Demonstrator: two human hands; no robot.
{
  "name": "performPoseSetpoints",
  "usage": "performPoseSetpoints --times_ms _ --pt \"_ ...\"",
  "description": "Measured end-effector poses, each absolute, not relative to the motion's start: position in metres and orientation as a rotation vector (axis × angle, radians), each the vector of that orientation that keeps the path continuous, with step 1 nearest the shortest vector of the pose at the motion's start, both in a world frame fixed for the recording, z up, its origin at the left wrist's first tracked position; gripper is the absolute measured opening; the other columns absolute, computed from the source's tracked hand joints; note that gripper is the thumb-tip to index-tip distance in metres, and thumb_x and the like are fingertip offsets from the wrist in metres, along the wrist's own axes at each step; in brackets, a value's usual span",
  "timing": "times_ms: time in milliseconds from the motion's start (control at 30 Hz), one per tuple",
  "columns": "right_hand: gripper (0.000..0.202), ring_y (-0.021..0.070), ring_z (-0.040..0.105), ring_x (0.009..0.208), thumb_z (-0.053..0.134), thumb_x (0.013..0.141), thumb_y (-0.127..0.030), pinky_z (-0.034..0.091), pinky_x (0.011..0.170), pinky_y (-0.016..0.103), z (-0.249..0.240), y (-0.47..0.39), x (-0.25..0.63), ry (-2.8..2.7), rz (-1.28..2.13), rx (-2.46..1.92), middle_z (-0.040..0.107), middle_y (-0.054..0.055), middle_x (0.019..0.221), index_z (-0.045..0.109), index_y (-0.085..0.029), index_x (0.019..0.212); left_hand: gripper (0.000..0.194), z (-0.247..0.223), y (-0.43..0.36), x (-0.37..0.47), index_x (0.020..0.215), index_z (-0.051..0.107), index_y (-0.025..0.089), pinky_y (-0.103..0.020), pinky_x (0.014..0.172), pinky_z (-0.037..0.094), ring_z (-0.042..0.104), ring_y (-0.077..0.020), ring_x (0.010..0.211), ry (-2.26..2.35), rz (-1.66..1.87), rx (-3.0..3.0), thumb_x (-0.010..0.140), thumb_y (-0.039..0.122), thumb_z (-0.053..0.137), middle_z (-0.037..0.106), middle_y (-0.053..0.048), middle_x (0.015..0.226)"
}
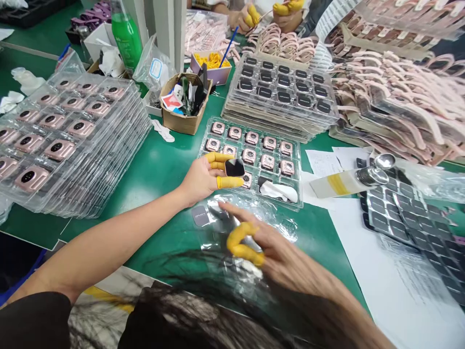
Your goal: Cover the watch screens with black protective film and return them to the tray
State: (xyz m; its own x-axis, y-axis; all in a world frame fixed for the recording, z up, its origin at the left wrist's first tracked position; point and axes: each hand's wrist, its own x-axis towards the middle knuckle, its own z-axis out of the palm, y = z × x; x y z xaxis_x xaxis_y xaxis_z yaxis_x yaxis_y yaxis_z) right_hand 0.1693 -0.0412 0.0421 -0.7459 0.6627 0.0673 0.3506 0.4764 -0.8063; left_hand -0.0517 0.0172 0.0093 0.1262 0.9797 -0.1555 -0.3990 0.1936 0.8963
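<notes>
My left hand [205, 177], with yellow covers on some fingers, holds a watch body [235, 167] by its edges, dark screen up. It is over the front left part of a clear tray [299, 169] of pink watch bodies. Nearer to me, my right hand [254, 240] is blurred, its index finger stretched out and yellow-covered fingers curled around a grey, shiny thing too smeared to name. Beneath it lie crumpled clear plastic film [283, 220] and a small grey square card [200, 215]. A white cloth [279, 191] rests in the tray's front right.
Stacked trays of watches stand at left [109, 160] and back centre [279, 111]. A cardboard box [181, 121] and green bottle [126, 39] are behind. Pink straps [399, 106] pile up at right, above dark sheets [417, 218]. Another person's hands [286, 17] work across the table.
</notes>
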Motion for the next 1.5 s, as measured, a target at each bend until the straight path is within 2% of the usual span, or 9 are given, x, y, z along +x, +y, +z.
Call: performPoseSetpoints --times_ms 100,167,233,300,400,667,1067,1367,1500 --pt "0.006 0.024 0.078 0.095 0.071 0.096 -0.041 0.069 0.078 0.038 0.048 -0.029 0.189 -1.808 1.458 -1.027 0.074 0.004 0.115 0.074 -0.035 0.096 0.068 0.007 0.003 -0.041 0.114 0.069 0.015 -0.03 0.076 0.059 0.072 -0.0148 0.075 1.045 1.033 0.969 0.053 0.013 0.099 0.077 -0.004 0.09" --pt "0.018 0.0182 0.069 0.067 0.081 0.087 -0.049 0.064 0.062 0.033 0.041 -0.02 0.196 -1.486 1.492 -1.167 0.072 0.002 0.09 0.074 -0.033 0.09 0.061 0.004 -0.007 -0.035 0.114 0.071 0.017 -0.03 0.071 0.058 0.072 -0.0161 0.071 1.079 0.875 1.056 0.059 0.019 0.097 0.077 -0.004 0.083" --pt "0.033 0.0164 0.063 0.06 0.091 0.074 -0.055 0.058 0.057 0.032 0.03 -0.014 0.196 -1.312 1.512 -1.289 0.07 0.0 0.079 0.074 -0.029 0.086 0.056 0.002 -0.013 -0.031 0.114 0.072 0.019 -0.031 0.07 0.058 0.073 -0.0178 0.07 1.114 0.753 1.142 0.063 0.023 0.094 0.077 -0.002 0.078" --pt "0.043 0.0165 0.062 0.061 0.094 0.066 -0.058 0.056 0.057 0.032 0.021 -0.012 0.192 -1.236 1.546 -1.354 0.071 0.001 0.076 0.075 -0.025 0.086 0.055 0.001 -0.014 -0.029 0.115 0.072 0.02 -0.031 0.071 0.058 0.073 -0.0183 0.071 1.147 0.686 1.217 0.064 0.025 0.093 0.076 -0.001 0.076" --pt "0.047 0.0156 0.063 0.062 0.096 0.062 -0.056 0.055 0.06 0.031 0.015 -0.011 0.188 -1.2 1.594 -1.385 0.073 0.001 0.075 0.076 -0.023 0.088 0.055 0.003 -0.011 -0.029 0.119 0.072 0.02 -0.03 0.072 0.058 0.073 -0.017 0.072 1.172 0.636 1.253 0.067 0.026 0.09 0.075 0.001 0.076" --pt "0.04 0.022 0.074 0.085 0.098 0.062 -0.048 0.062 0.081 0.036 0.01 -0.009 0.193 -1.181 1.69 -1.348 0.079 0.004 0.086 0.078 -0.023 0.085 0.062 0.011 -0.007 -0.029 0.124 0.072 0.015 -0.032 0.078 0.06 0.075 -0.0194 0.078 1.168 0.533 1.208 0.064 0.016 0.089 0.076 -0.002 0.077" --pt "0.04 0.0208 0.078 0.08 0.094 0.068 -0.053 0.066 0.077 0.035 -0.001 -0.01 0.19 -1.146 1.72 -1.303 0.082 0.004 0.085 0.078 -0.023 0.089 0.058 0.015 -0.006 -0.027 0.119 0.075 0.02 -0.032 0.074 0.06 0.075 -0.0191 0.074 1.183 0.502 1.223 0.062 0.016 0.087 0.075 0.002 0.072" --pt "0.04 0.0194 0.075 0.076 0.096 0.064 -0.05 0.064 0.074 0.034 0.001 -0.01 0.188 -1.137 1.724 -1.312 0.081 0.003 0.082 0.078 -0.023 0.087 0.058 0.012 -0.006 -0.028 0.119 0.074 0.021 -0.034 0.075 0.062 0.076 -0.0209 0.075 1.168 0.5 1.249 0.063 0.017 0.088 0.076 0.002 0.071" --pt "0.041 0.0199 0.074 0.078 0.094 0.067 -0.052 0.064 0.076 0.035 0.0 -0.013 0.186 -1.176 1.702 -1.318 0.078 0.002 0.083 0.075 -0.022 0.089 0.056 0.014 -0.006 -0.029 0.12 0.075 0.021 -0.033 0.073 0.06 0.074 -0.0198 0.072 1.195 0.471 1.274 0.065 0.021 0.088 0.075 0.002 0.072"
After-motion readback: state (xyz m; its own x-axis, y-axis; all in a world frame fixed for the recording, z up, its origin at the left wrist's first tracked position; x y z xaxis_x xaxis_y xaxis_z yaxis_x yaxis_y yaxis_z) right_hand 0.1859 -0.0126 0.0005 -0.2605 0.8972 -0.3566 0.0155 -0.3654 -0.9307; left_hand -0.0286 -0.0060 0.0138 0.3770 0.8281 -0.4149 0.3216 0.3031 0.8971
